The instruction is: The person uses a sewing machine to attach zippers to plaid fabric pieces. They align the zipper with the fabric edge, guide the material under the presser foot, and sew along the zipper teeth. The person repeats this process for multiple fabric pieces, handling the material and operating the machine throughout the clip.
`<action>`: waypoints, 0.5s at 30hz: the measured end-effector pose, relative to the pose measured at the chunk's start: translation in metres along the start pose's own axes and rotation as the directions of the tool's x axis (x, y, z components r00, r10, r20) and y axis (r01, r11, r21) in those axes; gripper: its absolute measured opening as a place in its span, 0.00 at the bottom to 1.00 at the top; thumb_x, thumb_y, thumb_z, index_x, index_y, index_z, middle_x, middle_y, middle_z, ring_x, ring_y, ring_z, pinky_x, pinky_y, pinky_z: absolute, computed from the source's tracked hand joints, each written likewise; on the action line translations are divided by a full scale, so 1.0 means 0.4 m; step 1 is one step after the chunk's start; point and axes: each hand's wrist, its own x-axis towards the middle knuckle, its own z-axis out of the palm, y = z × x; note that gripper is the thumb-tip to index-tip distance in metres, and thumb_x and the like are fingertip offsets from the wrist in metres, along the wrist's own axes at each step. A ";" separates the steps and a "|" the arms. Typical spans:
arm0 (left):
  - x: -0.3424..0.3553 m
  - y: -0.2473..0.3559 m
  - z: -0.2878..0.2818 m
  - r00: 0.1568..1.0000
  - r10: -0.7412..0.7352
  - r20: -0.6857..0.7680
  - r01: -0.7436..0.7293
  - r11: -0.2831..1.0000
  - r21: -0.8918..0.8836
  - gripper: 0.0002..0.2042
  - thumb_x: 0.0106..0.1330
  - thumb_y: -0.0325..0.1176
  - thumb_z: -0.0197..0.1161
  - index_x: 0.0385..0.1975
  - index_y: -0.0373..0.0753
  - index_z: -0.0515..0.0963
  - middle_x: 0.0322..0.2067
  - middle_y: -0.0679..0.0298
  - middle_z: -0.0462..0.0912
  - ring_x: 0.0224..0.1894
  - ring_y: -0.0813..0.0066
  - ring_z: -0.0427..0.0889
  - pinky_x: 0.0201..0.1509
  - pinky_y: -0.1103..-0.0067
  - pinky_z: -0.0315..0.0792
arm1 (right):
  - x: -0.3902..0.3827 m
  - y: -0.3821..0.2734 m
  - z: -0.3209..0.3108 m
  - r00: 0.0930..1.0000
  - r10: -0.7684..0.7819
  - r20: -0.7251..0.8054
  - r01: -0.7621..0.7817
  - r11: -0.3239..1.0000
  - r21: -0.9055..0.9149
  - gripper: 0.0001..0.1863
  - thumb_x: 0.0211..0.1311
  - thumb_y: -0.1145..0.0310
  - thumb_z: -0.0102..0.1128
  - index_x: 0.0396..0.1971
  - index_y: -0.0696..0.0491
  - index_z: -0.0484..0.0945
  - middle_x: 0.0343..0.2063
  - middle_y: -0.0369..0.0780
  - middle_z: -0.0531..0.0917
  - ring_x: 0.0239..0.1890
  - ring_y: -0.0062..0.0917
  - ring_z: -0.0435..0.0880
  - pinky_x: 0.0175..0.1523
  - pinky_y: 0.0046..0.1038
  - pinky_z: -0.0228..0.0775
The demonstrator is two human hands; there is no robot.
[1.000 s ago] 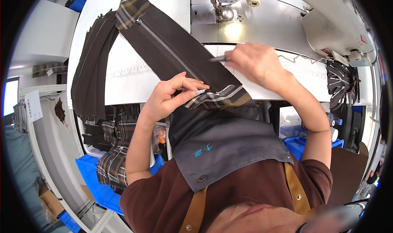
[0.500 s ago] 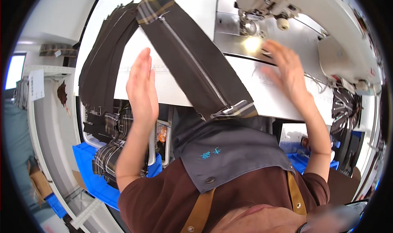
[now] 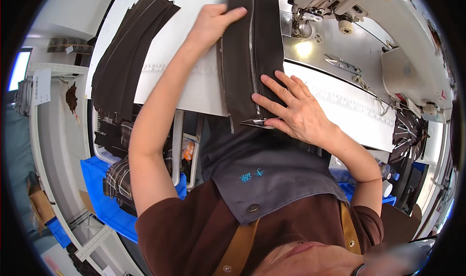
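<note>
A long dark brown fabric panel lies over the white table's front edge, with a metal zipper running down its length. Its far end leaves the picture at the top. At the panel's left edge, my left hand is closed, thumb on top of the cloth and the other fingers partly hidden. My right hand rests flat on the lower right part, fingers spread across the cloth beside the zipper. Its thumb touches the near end, where the fabric looks folded over.
To the right stands a sewing machine, its lamp lighting the metal plate. Small thread snips lie on that plate. Dark fabric pieces are stacked on the table's left. A blue bin with plaid cloth sits below.
The panel has swung from slanting to nearly straight and shifted away from me; its plaid ends no longer show. Both hands, previously raised off the cloth, have come onto it.
</note>
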 end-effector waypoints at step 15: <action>-0.153 -0.145 -0.237 0.516 0.851 -0.097 -0.196 0.007 -0.981 0.16 0.66 0.33 0.52 0.53 0.38 0.69 0.27 0.69 0.72 0.29 0.77 0.72 0.50 0.74 0.67 | -0.011 -0.012 -0.003 0.958 -0.131 -0.255 0.126 0.991 -0.036 0.29 0.42 0.75 0.67 0.51 0.56 0.73 0.51 0.44 0.76 0.57 0.40 0.71 0.62 0.40 0.60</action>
